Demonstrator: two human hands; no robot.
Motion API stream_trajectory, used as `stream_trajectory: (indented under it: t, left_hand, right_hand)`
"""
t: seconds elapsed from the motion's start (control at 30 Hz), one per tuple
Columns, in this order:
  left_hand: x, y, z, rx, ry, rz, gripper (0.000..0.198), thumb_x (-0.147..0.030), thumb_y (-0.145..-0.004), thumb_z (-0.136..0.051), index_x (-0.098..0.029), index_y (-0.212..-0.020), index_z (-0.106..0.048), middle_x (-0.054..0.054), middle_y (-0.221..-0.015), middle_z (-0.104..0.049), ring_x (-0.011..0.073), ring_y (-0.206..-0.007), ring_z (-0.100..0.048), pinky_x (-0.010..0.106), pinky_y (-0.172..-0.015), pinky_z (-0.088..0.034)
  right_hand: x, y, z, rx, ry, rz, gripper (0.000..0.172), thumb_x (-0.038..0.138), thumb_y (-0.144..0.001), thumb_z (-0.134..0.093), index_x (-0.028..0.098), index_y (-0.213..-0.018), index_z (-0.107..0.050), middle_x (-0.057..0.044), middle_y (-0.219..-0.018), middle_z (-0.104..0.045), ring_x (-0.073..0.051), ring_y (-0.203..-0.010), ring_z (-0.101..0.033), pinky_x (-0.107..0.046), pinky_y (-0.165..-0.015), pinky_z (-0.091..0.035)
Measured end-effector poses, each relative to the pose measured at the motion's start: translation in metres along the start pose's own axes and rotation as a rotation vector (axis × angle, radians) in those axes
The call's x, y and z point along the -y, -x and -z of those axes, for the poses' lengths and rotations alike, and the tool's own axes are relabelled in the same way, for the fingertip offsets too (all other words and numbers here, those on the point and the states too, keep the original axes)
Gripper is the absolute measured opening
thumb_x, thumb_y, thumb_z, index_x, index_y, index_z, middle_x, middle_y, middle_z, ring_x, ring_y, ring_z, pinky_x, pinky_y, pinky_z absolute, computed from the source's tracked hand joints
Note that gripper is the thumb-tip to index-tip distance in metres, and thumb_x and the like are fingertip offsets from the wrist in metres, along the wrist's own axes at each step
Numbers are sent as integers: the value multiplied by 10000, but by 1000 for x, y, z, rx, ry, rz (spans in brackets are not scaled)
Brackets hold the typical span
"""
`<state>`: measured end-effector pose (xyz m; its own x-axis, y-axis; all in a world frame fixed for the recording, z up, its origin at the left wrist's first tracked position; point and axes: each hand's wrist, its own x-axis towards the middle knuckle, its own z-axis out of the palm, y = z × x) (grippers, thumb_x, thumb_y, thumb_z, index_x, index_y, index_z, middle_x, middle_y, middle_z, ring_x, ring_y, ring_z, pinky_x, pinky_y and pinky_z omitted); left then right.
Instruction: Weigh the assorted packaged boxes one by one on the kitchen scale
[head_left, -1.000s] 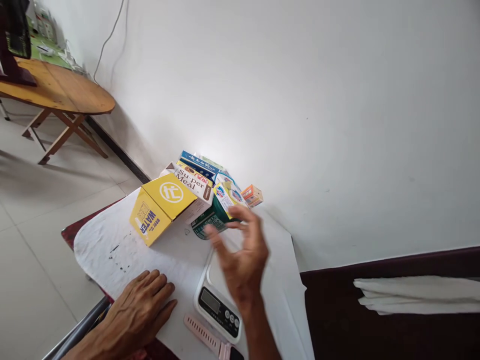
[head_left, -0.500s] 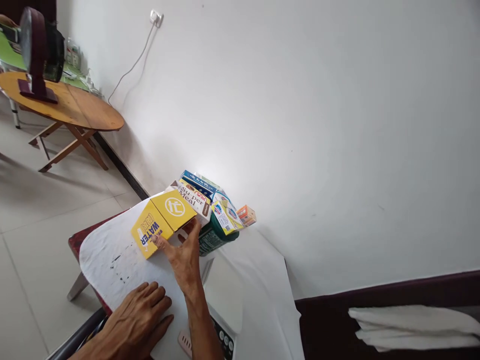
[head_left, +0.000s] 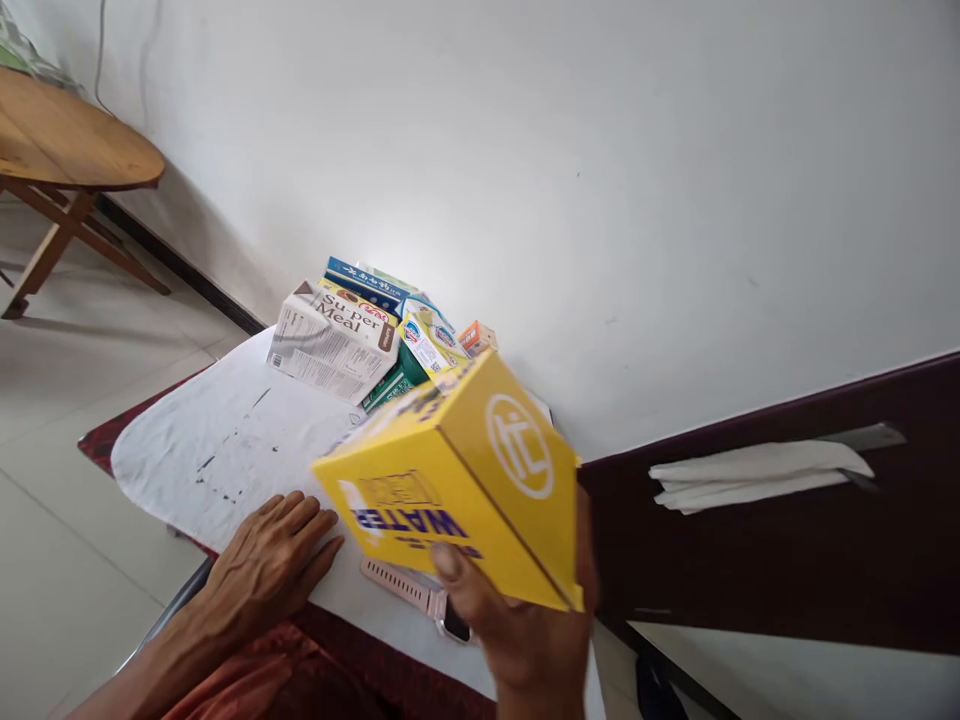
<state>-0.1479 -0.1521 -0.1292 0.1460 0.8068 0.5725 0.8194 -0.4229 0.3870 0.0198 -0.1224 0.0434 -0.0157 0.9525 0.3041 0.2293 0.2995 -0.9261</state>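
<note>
A: Where is the yellow WATER box [head_left: 405, 490]?

B: In the right hand [head_left: 532, 640], tilted and raised off the tabletop [head_left: 255, 430], to the right of the Su-per Meal carton [head_left: 330, 345] and nearer the person.

A: How do the hands stand?

B: The right one is spread around the box, its thumb on the WATER side and its fingers mostly hidden behind. The left hand [head_left: 281, 550] lies palm down on the tabletop, on the person's side of the carton, fingers close together; I can't tell whether anything is under it.

A: What else is near the carton?

B: A blue box [head_left: 367, 285] behind it, a dark green container [head_left: 394, 385] just right of it, an orange box [head_left: 478, 337] farther right. A pink-strapped smartwatch [head_left: 397, 583] lies on the carton's near side.
</note>
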Motion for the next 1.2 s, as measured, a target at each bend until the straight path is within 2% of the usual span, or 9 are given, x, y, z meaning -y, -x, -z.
stream_trajectory:
  t: [0.1, 0.23, 0.43, 0.6, 0.77, 0.93, 1.03, 1.1, 1.2]
  left_hand:
    - [0, 1, 0, 31, -47, 3, 208, -300, -1045, -467, -200, -982, -638, 39, -816, -630, 214, -731, -581, 352, -691, -468]
    - [1, 2, -1, 28, -50, -9, 186, -294, -1048, -470, -198, -1012, -625, 40, -843, -624, 215, -756, -572, 351, -716, -459]
    - [-1, -1, 1, 33, -35, -14, 137, -262, -1043, -487, -191, -1045, -605, 34, -840, -606, 206, -741, -553, 339, -692, -441]
    - [-1, -2, 0, 24, -42, -25, 133, -253, -1041, -488, -189, -1036, -605, 37, -843, -608, 205, -741, -554, 339, -676, -432]
    - [2, -1, -1, 35, -34, -6, 161, -271, -1042, -484, -201, -1031, -629, 37, -847, -617, 207, -757, -573, 342, -695, -448]
    - [-1, -2, 5, 137, 45, 81, 222, -368, -1022, -520, -224, -1123, -655, 35, -886, -650, 206, -771, -620, 343, -713, -492]
    - [-12, -10, 1, 160, 67, 130, 461, -445, -969, -602, -215, -1366, -552, 97, -1145, -678, 270, -993, -661, 415, -857, -540]
    - [-21, -18, -10, 155, 88, 137, 655, -446, -939, -646, -211, -1506, -414, 147, -1358, -605, 329, -1188, -611, 497, -975, -525]
    - [-27, -32, -30, 166, 178, 130, 792, -404, -915, -685, -230, -1579, -288, 171, -1477, -515, 356, -1313, -537, 552, -1041, -501]
  right_hand:
    - [-12, -6, 30, -148, 118, -3, 708, 342, -669, -884, 244, -1278, -535, -119, -1264, -640, -275, -1020, -708, -404, -779, -644]
    - [-56, -21, 59, -269, 215, -26, 771, 400, -597, -920, 238, -1247, -538, -127, -1306, -636, -317, -1110, -680, -464, -844, -619]
    - [-101, -32, 72, -291, 187, -104, 813, 412, -585, -926, 245, -1273, -525, -129, -1307, -656, -337, -1144, -662, -508, -862, -604]
    - [-101, -34, 68, -255, 152, -108, 804, 407, -614, -916, 252, -1291, -510, -131, -1348, -623, -336, -1198, -633, -511, -888, -601]
    - [-100, -30, 70, -143, 132, -163, 921, 383, -586, -928, 282, -1365, -447, -119, -1416, -565, -334, -1285, -575, -530, -959, -576]
    - [-109, -26, 77, -97, 161, -217, 975, 382, -585, -917, 293, -1409, -404, -114, -1415, -575, -335, -1313, -559, -555, -1000, -544]
    - [-115, -27, 79, -73, 187, -229, 952, 348, -574, -912, 295, -1390, -424, -104, -1383, -610, -318, -1264, -604, -525, -978, -559]
    - [-117, -28, 78, -66, 186, -234, 894, 349, -584, -902, 285, -1357, -457, -97, -1313, -655, -308, -1201, -647, -499, -940, -580]
    - [-117, -31, 75, -68, 161, -232, 841, 373, -592, -900, 271, -1320, -491, -91, -1218, -701, -306, -1107, -694, -487, -893, -602]
